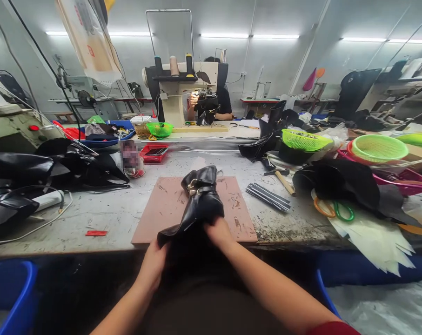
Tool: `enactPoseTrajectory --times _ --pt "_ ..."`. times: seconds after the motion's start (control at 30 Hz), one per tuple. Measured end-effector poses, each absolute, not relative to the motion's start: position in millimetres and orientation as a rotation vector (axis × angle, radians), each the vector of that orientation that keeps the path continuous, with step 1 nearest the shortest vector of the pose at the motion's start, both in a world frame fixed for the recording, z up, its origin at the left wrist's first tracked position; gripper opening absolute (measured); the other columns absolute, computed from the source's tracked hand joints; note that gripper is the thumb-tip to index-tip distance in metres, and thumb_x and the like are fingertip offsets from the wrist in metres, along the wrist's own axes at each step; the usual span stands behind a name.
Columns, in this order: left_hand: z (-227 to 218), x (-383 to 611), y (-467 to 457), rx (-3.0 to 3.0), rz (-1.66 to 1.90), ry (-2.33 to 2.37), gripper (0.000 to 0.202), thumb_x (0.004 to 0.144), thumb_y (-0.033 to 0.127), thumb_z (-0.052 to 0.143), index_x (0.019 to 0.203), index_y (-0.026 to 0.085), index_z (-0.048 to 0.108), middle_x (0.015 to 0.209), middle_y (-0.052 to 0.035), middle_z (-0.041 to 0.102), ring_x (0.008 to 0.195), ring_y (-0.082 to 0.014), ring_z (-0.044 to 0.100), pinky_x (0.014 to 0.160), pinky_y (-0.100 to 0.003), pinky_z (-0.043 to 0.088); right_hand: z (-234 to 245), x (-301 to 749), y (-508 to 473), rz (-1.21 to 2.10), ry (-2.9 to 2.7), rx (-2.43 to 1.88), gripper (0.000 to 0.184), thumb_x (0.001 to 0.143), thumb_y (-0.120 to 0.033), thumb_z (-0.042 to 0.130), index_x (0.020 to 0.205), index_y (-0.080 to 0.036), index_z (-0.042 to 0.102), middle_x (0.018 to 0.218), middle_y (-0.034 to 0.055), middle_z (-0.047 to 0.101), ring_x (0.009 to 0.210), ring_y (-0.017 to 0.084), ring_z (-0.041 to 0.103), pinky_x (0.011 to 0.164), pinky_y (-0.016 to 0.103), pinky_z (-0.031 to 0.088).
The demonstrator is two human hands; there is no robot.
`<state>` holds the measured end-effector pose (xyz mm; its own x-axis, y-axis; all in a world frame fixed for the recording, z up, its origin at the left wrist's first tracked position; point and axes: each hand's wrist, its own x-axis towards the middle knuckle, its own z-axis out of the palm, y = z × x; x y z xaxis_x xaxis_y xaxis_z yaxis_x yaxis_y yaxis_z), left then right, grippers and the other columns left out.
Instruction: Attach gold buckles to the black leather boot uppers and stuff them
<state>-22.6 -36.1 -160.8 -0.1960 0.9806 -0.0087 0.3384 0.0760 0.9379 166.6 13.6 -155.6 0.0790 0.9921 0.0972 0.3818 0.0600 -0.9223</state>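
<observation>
A black leather boot upper point(202, 204) with buckled straps and gold-coloured hardware lies partly on a pinkish board point(150, 209). Its near end hangs over the table's front edge toward me. My left hand point(155, 260) grips the lower left edge of the leather, fingers mostly hidden behind it. On the other side, my right hand point(218, 232) is closed on the leather's right edge, its fingertips out of sight under the material. Right of the board lies a stack of dark strips point(268, 196) with light edges.
A hammer point(284, 181), orange- and green-handled scissors point(336, 210) and a green basket point(304, 139) sit to the right. At left are black leather pieces point(88, 165) and a red tool point(96, 233). Blue bins point(31, 279) stand below. Across the table, a person point(224, 104) works at a sewing machine point(169, 100).
</observation>
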Motion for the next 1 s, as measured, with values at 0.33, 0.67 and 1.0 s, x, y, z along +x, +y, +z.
enactPoseTrajectory --times 0.33,0.67,1.0 --pt "-178.3 -7.8 -24.9 2.994 0.593 1.322 0.059 0.080 0.045 0.053 0.125 0.008 0.043 0.129 -0.0214 0.049 0.120 -0.0310 0.046 0.097 -0.041 0.040 -145.9 171.4 27.6 0.796 -1.510 -1.576 0.025 0.076 -0.010 0.049 0.098 -0.015 0.058 0.090 0.0114 0.065 0.089 0.026 0.060 0.077 0.035 0.043" --pt "-174.1 -6.8 6.2 3.093 0.288 1.095 0.061 0.084 0.036 0.049 0.135 0.007 0.033 0.141 -0.0187 0.035 0.132 -0.0279 0.029 0.109 -0.042 0.022 -141.2 205.2 54.4 0.972 -1.644 -1.409 0.019 0.064 -0.002 0.061 0.072 -0.017 0.067 0.078 0.0019 0.068 0.080 0.019 0.062 0.080 0.034 0.046" --pt "-170.5 -9.9 9.9 3.062 0.168 0.906 0.049 0.086 0.023 0.040 0.133 0.008 0.039 0.137 -0.0156 0.042 0.129 -0.0253 0.034 0.108 -0.043 0.026 -137.0 197.1 46.4 1.066 -1.718 -1.424 0.019 0.059 -0.006 0.068 0.071 -0.019 0.064 0.075 -0.0001 0.064 0.076 0.018 0.059 0.075 0.032 0.045"
